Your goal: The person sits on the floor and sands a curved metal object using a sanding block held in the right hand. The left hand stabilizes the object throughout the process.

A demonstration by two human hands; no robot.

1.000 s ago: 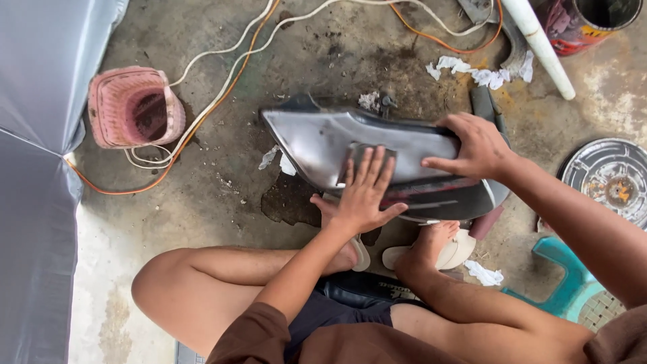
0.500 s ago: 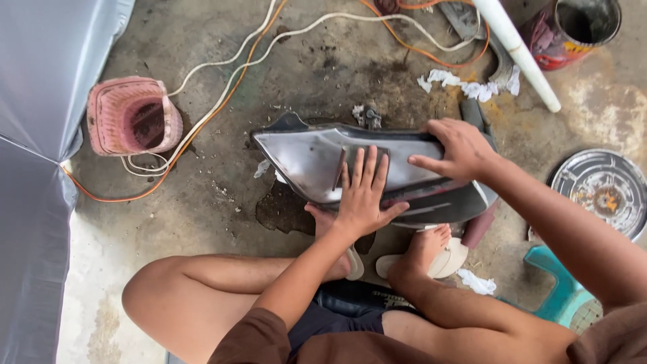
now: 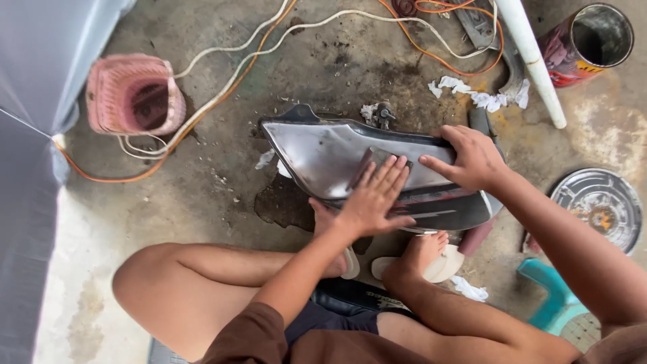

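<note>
Grey panel (image 3: 317, 152) under left hand (image 3: 374, 199), steadied by right hand (image 3: 472, 158).

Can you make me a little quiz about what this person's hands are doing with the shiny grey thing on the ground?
1. True or false: the left hand presses a small dark pad flat against the grey panel.
2. What does the right hand do? A) holds the tin can B) grips the panel's upper edge C) pulls the orange cable
3. Fill in: the pink woven ______ sits on the concrete floor, apart from both hands.

Key
1. True.
2. B. The tin can and orange cable lie untouched farther away.
3. Basket.
</note>
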